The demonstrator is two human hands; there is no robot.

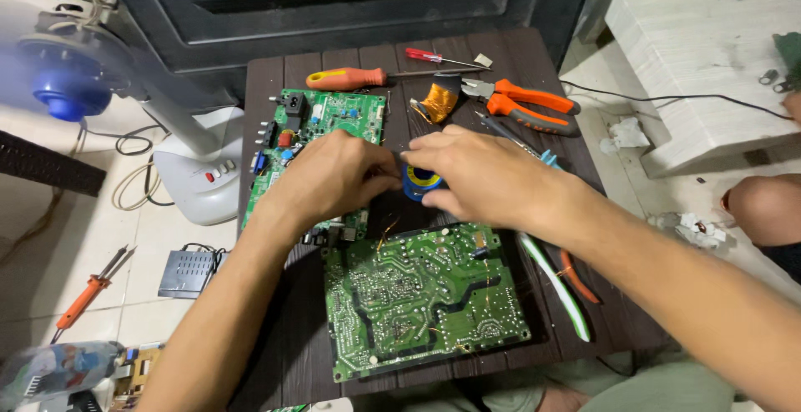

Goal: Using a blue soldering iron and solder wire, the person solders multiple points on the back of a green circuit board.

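At the near edge of the dark slatted table (275, 95) a green circuit board (421, 299) lies solder side up, with thin copper strands across it. Just beyond it, near the middle of the table, both hands meet over a small blue and yellow spool (420, 182). The right hand (484, 174) grips the spool, fingers curled around its top and right side; the left hand (334, 177) is pinched shut at the spool's left side, though what its fingertips hold cannot be told. A second green circuit board (329, 120) lies partly under the left hand, reaching toward the far left corner. Near the far edge lie an orange-handled screwdriver (346, 77), a small red screwdriver (434, 57), a coil of copper wire (438, 102) and orange-handled pliers (526, 103). Left of the table a white fan base (196, 174) stands on the floor.
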